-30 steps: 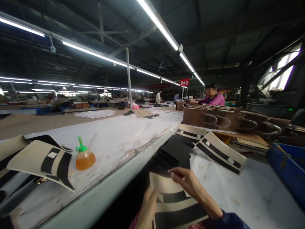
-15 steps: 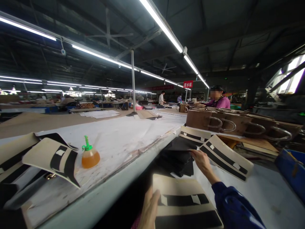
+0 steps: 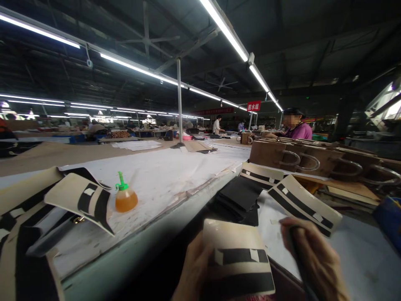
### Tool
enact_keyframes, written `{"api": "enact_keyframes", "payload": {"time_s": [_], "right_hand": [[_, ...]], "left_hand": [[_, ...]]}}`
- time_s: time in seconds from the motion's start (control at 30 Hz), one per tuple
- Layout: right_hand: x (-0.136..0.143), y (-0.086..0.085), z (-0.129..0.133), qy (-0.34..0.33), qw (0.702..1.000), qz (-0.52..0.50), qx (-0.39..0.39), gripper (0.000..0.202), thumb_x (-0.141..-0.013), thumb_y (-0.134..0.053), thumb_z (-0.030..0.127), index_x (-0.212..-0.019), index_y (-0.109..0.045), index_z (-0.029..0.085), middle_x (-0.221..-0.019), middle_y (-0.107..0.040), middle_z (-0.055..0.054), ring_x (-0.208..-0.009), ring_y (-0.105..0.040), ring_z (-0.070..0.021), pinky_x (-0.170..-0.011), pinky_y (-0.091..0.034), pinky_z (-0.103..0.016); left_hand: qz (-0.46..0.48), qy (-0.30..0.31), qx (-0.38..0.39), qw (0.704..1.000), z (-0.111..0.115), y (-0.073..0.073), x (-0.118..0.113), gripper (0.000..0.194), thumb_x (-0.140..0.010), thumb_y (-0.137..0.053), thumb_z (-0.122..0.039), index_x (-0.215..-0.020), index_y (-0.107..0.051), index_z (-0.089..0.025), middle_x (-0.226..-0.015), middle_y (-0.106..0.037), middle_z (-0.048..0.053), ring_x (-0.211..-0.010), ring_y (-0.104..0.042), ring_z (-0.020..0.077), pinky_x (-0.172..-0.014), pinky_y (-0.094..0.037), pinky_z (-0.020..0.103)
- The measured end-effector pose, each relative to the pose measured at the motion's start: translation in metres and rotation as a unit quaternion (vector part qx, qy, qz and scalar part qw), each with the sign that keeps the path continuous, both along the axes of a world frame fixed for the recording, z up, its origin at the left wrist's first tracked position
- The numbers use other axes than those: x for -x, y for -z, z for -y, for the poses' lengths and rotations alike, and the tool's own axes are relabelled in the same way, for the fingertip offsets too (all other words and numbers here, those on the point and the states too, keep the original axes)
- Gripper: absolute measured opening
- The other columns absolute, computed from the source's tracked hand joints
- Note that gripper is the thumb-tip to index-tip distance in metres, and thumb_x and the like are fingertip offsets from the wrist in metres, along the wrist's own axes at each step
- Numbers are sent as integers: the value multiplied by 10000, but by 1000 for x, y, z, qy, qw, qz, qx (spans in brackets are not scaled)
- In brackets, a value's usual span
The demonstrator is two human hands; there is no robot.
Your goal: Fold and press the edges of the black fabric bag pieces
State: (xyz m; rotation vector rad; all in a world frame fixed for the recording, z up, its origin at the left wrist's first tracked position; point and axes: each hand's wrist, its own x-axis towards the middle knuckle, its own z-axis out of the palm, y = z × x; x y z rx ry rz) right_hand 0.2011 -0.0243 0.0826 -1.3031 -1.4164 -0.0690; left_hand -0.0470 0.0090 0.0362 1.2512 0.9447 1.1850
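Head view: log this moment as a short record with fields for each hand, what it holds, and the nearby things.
left hand: grips the left edge of a cream panel with black stripes
right hand: closed around a thin dark piece, kind unclear
black pieces stack: on the table just beyond the panel
glue bottle: amber, green nozzle, upright on the white sheet at left
brown bags with handles: row at right
co-worker: purple top, behind the bags

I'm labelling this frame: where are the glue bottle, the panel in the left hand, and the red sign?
Glue bottle [image 3: 126,200], head view, on its amber body.
Panel [image 3: 233,240], head view, on its cream upper face.
Red sign [image 3: 253,106], head view, on its middle.
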Motion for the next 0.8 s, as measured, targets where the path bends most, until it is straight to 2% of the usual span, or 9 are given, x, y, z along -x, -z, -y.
{"api": "enact_keyframes", "payload": {"time_s": [0.07, 0.13, 0.2, 0.33, 0.43, 0.53, 0.63, 0.7, 0.8], "right_hand": [[28, 16, 5, -114, 992, 20, 41, 363, -989, -478, 556, -980, -716, 282, -852, -726, -51, -758, -717, -237, -669, -609, -312], [48, 24, 8, -192, 977, 13, 93, 368, -995, -490, 547, -1167, -695, 294, -886, -740, -37, -791, -730, -208, -708, -617, -276], [58, 28, 9, -242, 958, 3, 155, 415, -1006, -481, 537, -1320, -615, 301, -931, -747, -39, -827, -737, -202, -729, -620, -270], [58, 33, 15, -299, 932, 56, 196, 426, -997, -504, 515, -1368, -609, 336, -1231, -725, -74, -1112, -703, -279, -924, -600, -380], [47, 34, 17, -277, 941, 83, 176, 446, -987, -524, 508, -1388, -607, 330, -1207, -740, -75, -1107, -710, -287, -896, -617, -371], [30, 23, 8, -150, 979, 62, 124, 413, -972, -551, 510, -1299, -639, 274, -1045, -782, -75, -929, -766, -249, -662, -642, -257], [18, -2, -7, -31, 995, 91, -13, 334, -957, -556, 537, -1089, -670, 252, -953, -786, -70, -839, -776, -257, -533, -612, -250], [21, -19, -13, -54, 984, 153, -80, 261, -990, -539, 490, -1045, -654, 263, -889, -778, -46, -748, -770, -230, -557, -613, -265], [41, -33, -11, -182, 951, 228, -97, 156, -1046, -498, 381, -1067, -614, 279, -855, -762, -7, -692, -747, -166, -625, -606, -237]], "left_hand": [[-2, 6, -19, 1000, 5, -9, -1, 419, -854, -619, -464, -1118, -706, -151, -968, -770, 62, -922, -677, 264, -800, -511, 320], [-5, 5, -31, 999, 10, -13, -1, 420, -870, -610, -468, -1147, -696, -163, -989, -769, 57, -911, -676, 250, -796, -507, 307], [-8, 5, -38, 999, 14, -15, 0, 412, -874, -618, -473, -1154, -698, -182, -1007, -771, 57, -911, -685, 247, -795, -514, 299], [-23, -58, -12, 998, 22, -12, 4, 440, -841, -675, -490, -1186, -701, -218, -1126, -757, 103, -1047, -683, 307, -845, -551, 332], [-20, -120, 19, 992, 27, -7, 5, 521, -796, -718, -508, -1235, -689, -228, -1285, -699, 128, -1224, -619, 353, -949, -547, 363], [-9, -111, 20, 994, 31, -3, 2, 631, -811, -682, -532, -1362, -605, -235, -1325, -670, 123, -1256, -592, 367, -969, -552, 424], [-10, -111, 20, 994, 31, 0, -1, 656, -840, -637, -528, -1417, -543, -231, -1382, -617, 131, -1278, -566, 367, -1043, -503, 472], [-21, -108, 15, 994, 30, -2, -3, 644, -855, -625, -498, -1430, -524, -224, -1360, -621, 138, -1265, -575, 358, -1097, -449, 478], [-19, -47, -23, 998, 32, -16, -1, 586, -884, -607, -487, -1416, -541, -251, -1292, -672, 104, -1242, -599, 327, -1120, -422, 448]]}}
